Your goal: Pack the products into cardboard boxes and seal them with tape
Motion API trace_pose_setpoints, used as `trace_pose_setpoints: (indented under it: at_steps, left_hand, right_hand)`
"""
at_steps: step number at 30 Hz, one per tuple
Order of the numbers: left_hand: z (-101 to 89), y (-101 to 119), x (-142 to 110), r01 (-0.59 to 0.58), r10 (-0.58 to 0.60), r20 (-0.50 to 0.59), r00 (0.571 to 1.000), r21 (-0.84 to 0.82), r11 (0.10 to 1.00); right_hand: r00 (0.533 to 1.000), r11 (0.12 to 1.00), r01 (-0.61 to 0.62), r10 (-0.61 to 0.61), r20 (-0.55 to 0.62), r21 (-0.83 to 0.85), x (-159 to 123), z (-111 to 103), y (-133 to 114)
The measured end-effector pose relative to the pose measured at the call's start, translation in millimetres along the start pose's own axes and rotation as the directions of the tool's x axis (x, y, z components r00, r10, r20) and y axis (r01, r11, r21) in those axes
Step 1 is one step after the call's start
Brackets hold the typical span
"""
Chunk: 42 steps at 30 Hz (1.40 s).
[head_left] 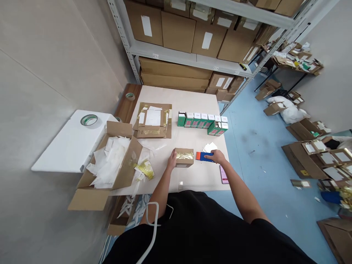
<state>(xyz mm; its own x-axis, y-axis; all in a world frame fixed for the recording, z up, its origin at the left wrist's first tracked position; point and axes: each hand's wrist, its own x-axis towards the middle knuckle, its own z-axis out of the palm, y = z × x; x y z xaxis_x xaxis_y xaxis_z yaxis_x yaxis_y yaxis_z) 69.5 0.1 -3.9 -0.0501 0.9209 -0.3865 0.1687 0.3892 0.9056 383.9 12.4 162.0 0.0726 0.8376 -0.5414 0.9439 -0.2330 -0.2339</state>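
My left hand (pixel 172 160) grips the left side of a small cardboard box (pixel 183 161) with shiny tape across its top. The box rests on the white table (pixel 165 179). To its right, my right hand (pixel 218 157) is closed around a flat blue object with an orange end (pixel 203 156); its exact kind I cannot make out. The orange end points at the box, with a small gap between them. White slips of paper (pixel 210 147) lie just beyond that hand. A phone with a pink screen (pixel 224 175) lies near the table's right edge.
Several green and white boxes (pixel 196 120) stand in a row behind. Flattened cardboard with papers (pixel 154 121) lies at the back left. An open carton of white packets (pixel 110 161) stands left, beside crumpled wrap (pixel 145 168). Metal shelving (pixel 176 55) rises behind the table.
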Motion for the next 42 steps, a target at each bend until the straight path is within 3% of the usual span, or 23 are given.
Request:
trace_pose_setpoints:
  at_steps: [6,9,10,12,15,19,22,28,31,33,36,38,39,42]
  left_hand:
    - [-0.5,5,-5,0.048,-0.048,-0.023,0.999,-0.008,0.999]
    - [-8.4,10,-6,0.022,-0.022,-0.047,0.999,-0.009,1.000]
    - [-11.0,11,-6,0.009,-0.010,-0.046,0.999,-0.008,1.000]
    - [-13.7,13,-5,-0.011,0.011,-0.038,0.999,-0.002,1.000]
    - [-10.5,13,-3,-0.011,0.012,-0.051,0.999,0.018,1.000]
    - [-3.9,10,-4,-0.019,0.022,-0.066,0.998,0.045,0.999]
    - [-4.5,8,-5,-0.011,0.015,-0.063,0.998,0.071,0.997]
    - [-7.8,7,-3,-0.029,0.036,-0.056,0.998,0.115,0.993]
    - [-7.4,8,-2,-0.010,0.015,-0.039,0.999,0.130,0.991]
    - [-6.8,8,-1,-0.015,0.021,-0.043,0.999,0.133,0.991]
    - [-5.9,8,0,-0.031,0.041,-0.071,0.997,0.138,0.990]
    - [-5.8,8,1,-0.026,0.037,-0.078,0.996,0.141,0.990]
    - [-6.0,9,1,-0.018,0.029,-0.075,0.997,0.141,0.990]
    - [-7.9,13,3,0.007,0.002,-0.062,0.998,0.135,0.991]
  right_hand:
    - [0.998,0.981,-0.038,0.027,-0.060,-0.190,1,15,-16]
    - [0.996,0.952,-0.052,0.027,-0.087,-0.301,1,22,0]
    - [0.998,0.947,-0.059,0.047,-0.045,-0.317,-1,24,11]
    - [0.993,0.953,-0.116,0.114,-0.024,-0.280,-7,33,34]
    - [0.969,0.972,-0.213,0.198,-0.146,-0.098,-16,55,57]
    - [0.968,0.965,-0.207,0.226,-0.112,0.158,-20,94,54]
    - [0.977,0.967,-0.193,0.206,-0.063,0.164,-18,117,45]
    - [0.933,0.929,-0.358,0.352,0.067,0.096,-20,141,41]
    - [0.931,0.923,-0.364,0.356,0.086,0.122,-17,139,25]
    - [0.955,0.937,-0.295,0.295,0.026,0.186,-15,133,2]
    - [0.983,0.918,-0.015,0.086,-0.164,0.397,-13,125,-43]
    - [0.991,0.884,0.022,0.042,-0.125,0.467,-13,123,-74]
    - [0.998,0.875,-0.008,0.039,-0.055,0.485,-12,123,-87]
    - [0.997,0.871,-0.066,0.079,-0.006,0.487,-6,123,-112]
